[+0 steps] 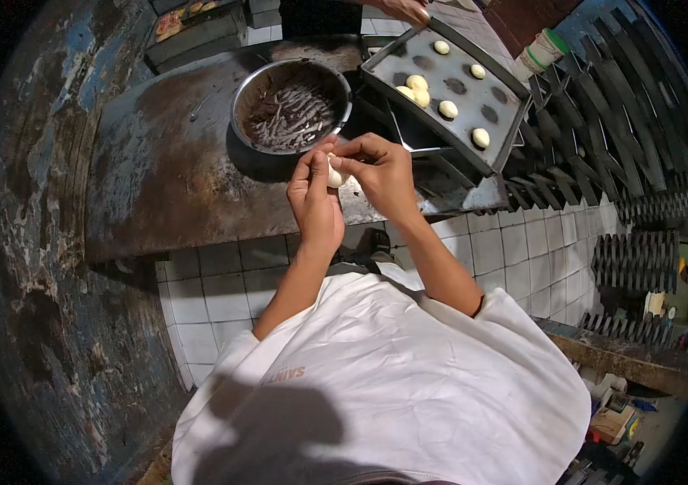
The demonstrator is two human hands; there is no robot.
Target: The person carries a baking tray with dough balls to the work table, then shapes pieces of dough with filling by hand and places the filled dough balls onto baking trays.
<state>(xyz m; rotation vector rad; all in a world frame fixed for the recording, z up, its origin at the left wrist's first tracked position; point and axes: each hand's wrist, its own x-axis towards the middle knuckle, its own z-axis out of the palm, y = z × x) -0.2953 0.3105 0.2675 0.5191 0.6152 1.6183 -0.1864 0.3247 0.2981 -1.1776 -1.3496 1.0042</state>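
Between my two hands, in front of my chest, is a small pale dough ball (335, 174). My left hand (315, 198) cups it from the left, with the thumb against it. The fingertips of my right hand (380, 174) pinch its upper right side. Just beyond my hands stands a round metal bowl (235, 121), its inside smeared with dark brown filling (291, 109). To the right, a metal baking tray (485, 81) carries several dough balls (448, 109), some of them clustered together near its left edge.
The bowl stands on a worn, stained table (158, 178). Dark metal trays (602, 105) are stacked at the right, near a white tub with a green lid (550, 47). Another person's hand (404, 10) is at the far edge of the baking tray.
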